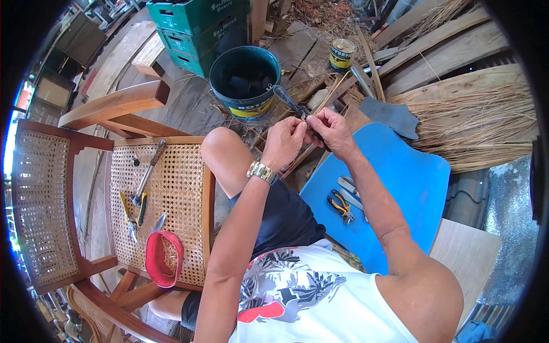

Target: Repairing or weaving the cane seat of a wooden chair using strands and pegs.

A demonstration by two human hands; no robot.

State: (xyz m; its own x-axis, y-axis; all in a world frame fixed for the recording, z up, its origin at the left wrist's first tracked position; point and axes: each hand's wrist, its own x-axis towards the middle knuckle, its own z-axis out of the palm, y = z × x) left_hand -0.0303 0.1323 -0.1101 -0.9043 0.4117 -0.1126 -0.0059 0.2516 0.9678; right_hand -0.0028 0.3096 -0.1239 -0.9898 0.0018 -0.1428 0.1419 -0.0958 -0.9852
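Observation:
My left hand (285, 142), with a metal watch on its wrist, is closed in a pinch, its fingertips close to those of the other hand. What lies between these fingers is too small to make out. My right hand (331, 130) is closed on a thin tan cane strip (328, 96), whose free end slants up and away to the right. Just beyond the hands is a dark metal tool (290, 101), partly hidden by them. Below my right forearm, pliers with black and yellow handles (341, 206) lie on a blue plastic seat (374, 166).
To the left, a wooden armchair with a woven cane seat (180, 188) bears a hammer (150, 171), yellow-handled cutters (137, 212) and a red container (164, 259). A dark green bucket (245, 80) and stacked green crates (194, 37) stand ahead. Cane strips (474, 123) lie at right.

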